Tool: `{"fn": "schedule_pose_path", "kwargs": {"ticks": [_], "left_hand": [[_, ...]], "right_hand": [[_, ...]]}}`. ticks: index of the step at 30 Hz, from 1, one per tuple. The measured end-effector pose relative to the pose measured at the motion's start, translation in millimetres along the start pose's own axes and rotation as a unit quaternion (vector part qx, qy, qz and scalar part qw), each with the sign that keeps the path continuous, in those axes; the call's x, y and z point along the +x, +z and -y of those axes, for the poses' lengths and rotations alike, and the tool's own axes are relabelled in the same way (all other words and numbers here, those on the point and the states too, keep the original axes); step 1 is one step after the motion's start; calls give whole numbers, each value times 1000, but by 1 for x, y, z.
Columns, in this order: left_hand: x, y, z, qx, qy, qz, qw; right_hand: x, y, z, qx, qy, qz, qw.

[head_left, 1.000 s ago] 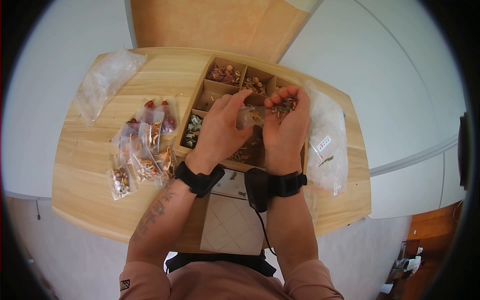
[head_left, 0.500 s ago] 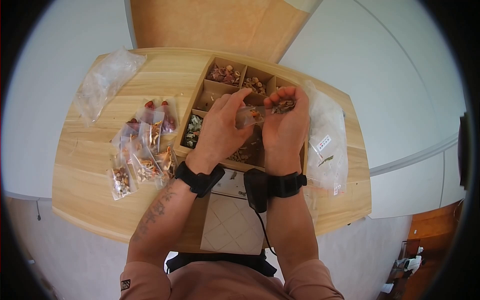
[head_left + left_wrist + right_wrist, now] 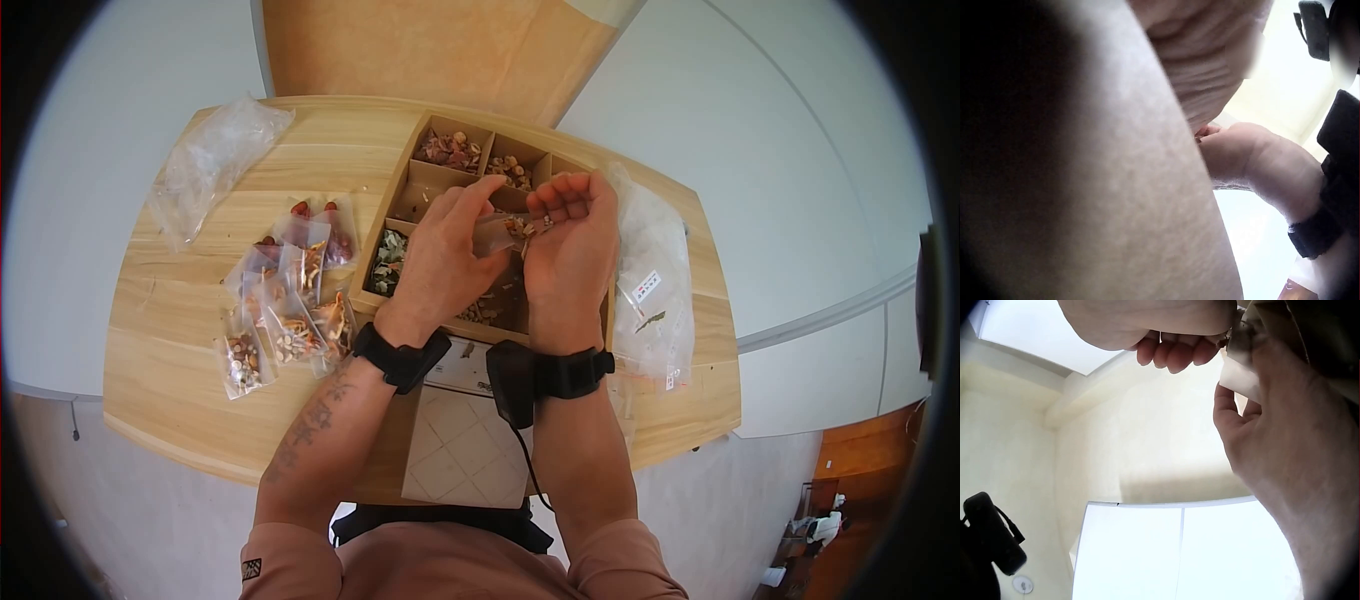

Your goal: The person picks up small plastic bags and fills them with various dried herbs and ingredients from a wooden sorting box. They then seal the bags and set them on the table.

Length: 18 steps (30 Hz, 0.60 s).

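Observation:
My left hand (image 3: pixel 440 260) pinches a small clear plastic bag (image 3: pixel 492 237) over the divided box (image 3: pixel 366 301). Dried herb pieces (image 3: pixel 520 229) lie at the bag's mouth, right beside my right palm. That right hand (image 3: pixel 572 255) is cupped and tipped toward the bag, fingers loosely bent, with a few pieces by the finger bases. In the right wrist view, the bag (image 3: pixel 1239 380) shows between the right fingertips (image 3: pixel 1179 357) and the left hand (image 3: pixel 1297 425). The left wrist view is mostly filled by blurred skin, with the right hand (image 3: pixel 1241 150) beyond; the bag is hidden there.
Several filled small bags (image 3: pixel 293 335) lie left of the box. A large crumpled clear bag (image 3: pixel 215 160) is at the back left. More large clear bags (image 3: pixel 655 290) lie on the right. Near me is a tile-patterned pad (image 3: pixel 465 445). Dried goods (image 3: pixel 450 150) fill several compartments.
My right palm has tipped toward the small bag. Most of its herb pieces have slid out, and pieces now gather at the bag's mouth. The left hand has barely moved.

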<state>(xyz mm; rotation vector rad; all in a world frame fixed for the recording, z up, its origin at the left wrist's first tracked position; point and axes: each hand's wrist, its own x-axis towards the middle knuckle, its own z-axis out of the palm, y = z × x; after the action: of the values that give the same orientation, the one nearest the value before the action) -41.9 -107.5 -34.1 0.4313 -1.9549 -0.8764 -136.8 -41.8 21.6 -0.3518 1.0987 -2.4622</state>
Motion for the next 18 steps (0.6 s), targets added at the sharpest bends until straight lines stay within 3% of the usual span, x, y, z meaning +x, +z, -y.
{"fn": "schedule_pose_path", "kwargs": {"ticks": [18], "left_hand": [[1,0,-4,-34,4,-20,999]], "right_hand": [[-3,11,11,-11,-23,70,997]]}}
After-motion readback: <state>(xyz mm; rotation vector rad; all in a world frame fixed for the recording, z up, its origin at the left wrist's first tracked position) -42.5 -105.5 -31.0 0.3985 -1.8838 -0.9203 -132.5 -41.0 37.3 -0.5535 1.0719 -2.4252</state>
